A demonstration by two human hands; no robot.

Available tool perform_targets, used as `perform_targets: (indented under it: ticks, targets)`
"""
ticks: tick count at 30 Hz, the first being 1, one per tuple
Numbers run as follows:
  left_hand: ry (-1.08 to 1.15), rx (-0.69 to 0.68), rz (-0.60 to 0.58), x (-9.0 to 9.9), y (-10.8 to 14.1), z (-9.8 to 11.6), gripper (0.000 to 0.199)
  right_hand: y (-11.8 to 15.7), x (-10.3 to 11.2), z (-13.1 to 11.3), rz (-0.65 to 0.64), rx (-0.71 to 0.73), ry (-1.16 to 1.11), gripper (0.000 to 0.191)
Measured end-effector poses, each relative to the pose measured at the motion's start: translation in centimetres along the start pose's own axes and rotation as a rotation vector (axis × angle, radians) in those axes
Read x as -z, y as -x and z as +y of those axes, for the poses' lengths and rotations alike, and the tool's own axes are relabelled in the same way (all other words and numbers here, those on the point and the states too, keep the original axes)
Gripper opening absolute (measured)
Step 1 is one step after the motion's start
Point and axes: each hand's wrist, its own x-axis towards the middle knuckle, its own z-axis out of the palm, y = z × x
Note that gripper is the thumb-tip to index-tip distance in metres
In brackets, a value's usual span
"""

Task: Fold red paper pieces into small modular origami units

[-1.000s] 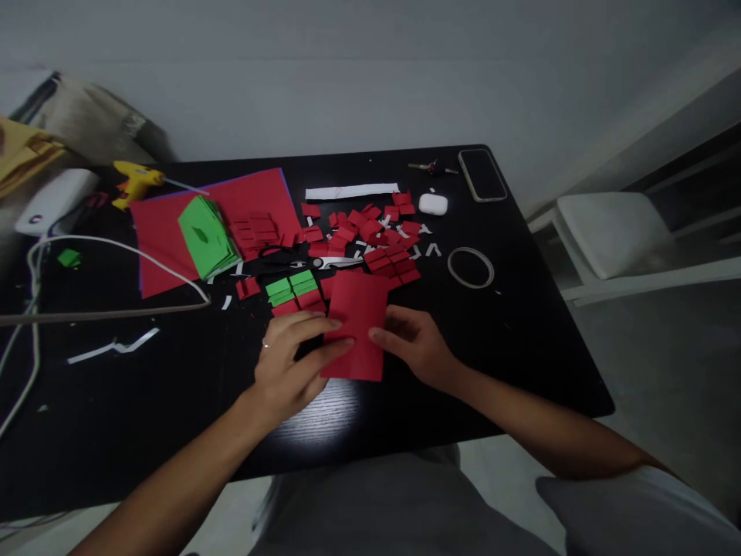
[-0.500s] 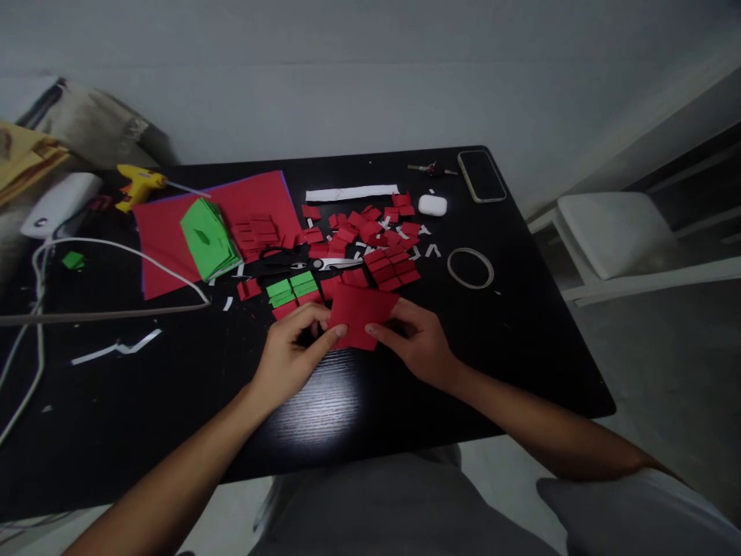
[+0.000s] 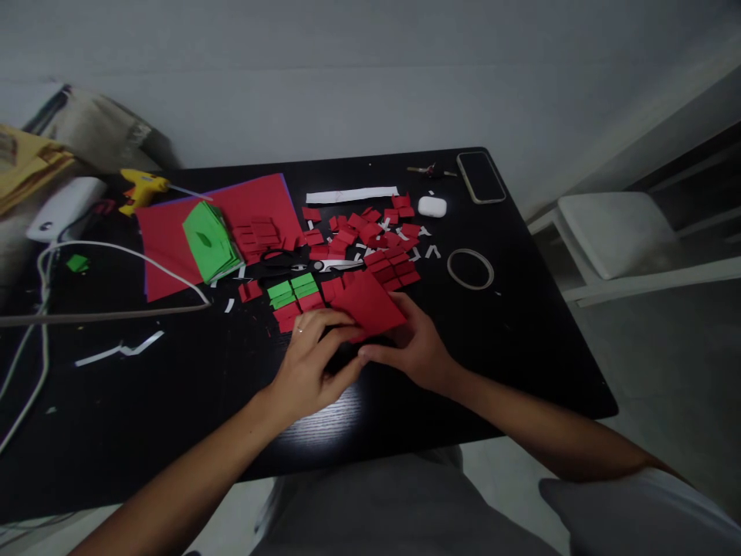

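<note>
Between my two hands, just above the black table [image 3: 498, 355], is a piece of red paper [image 3: 370, 303], tilted with one corner toward the right. My left hand [image 3: 316, 355] closes on its lower left edge, thumb and fingertips near the other hand. Behind the sheet, my right hand [image 3: 420, 344] grips its lower right side, with some fingers hidden by the paper. Just beyond lie folded green paper pieces [image 3: 292, 289], folded red paper pieces [image 3: 392, 265] and a pair of scissors [image 3: 324, 265].
A large red sheet [image 3: 167, 270] bears a green paper stack [image 3: 211, 241]. A yellow glue gun [image 3: 142, 188], a white cable [image 3: 133, 251] and a power strip [image 3: 69, 207] are at left. A phone [image 3: 482, 177], white earbud case [image 3: 432, 206] and clear ring [image 3: 470, 269] lie right.
The red paper has turned and tilted, one corner now pointing right. My left hand has shifted right along its lower edge, bringing the fingertips of both hands together.
</note>
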Motion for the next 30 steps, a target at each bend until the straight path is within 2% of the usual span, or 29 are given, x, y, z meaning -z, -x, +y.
perform_targets:
  ticks: [2, 4, 6, 8, 10, 13, 18, 21, 25, 30]
  targets:
    - [0.012, -0.003, -0.010, 0.1, 0.0, -0.1, 0.024, -0.2, 0.3, -0.2, 0.009, -0.032, 0.061, 0.047]
    - [0.042, 0.034, 0.040, 0.3, 0.1, -0.2, 0.024, -0.5, 0.7, -0.4, 0.008, -0.042, 0.085, 0.037]
    - [0.072, 0.156, 0.139, 0.4, 0.1, -0.6, 0.024, -0.7, 1.0, -0.4, 0.013, -0.055, 0.083, 0.033]
    - [0.175, 0.340, 0.193, 0.4, 0.0, -0.9, 0.033, -0.8, 1.2, -0.4, 0.018, -0.079, 0.082, 0.030]
    - [0.388, 0.504, 0.117, 0.3, -0.1, -1.3, 0.036, -0.9, 1.2, -0.3, 0.023, -0.090, 0.077, 0.029]
    - [0.659, 0.638, -0.045, 0.1, -0.2, -1.5, 0.022, -0.9, 1.2, -0.3, 0.019, -0.097, 0.073, 0.033]
    - [0.707, 0.683, 0.010, 0.1, -0.2, -1.3, 0.020, -0.9, 1.2, -0.3, -0.039, -0.127, 0.117, 0.038]
    - [0.699, 0.693, 0.022, 0.2, -0.3, -1.3, 0.021, -0.8, 1.3, -0.2, -0.029, -0.138, 0.142, 0.038]
    - [0.691, 0.701, 0.021, 0.2, -0.4, -1.5, 0.023, -0.8, 1.4, -0.1, 0.011, -0.145, 0.144, 0.041]
    - [0.744, 0.684, -0.005, 0.1, -0.4, -1.5, 0.023, -0.9, 1.4, -0.2, -0.046, -0.155, 0.121, 0.039]
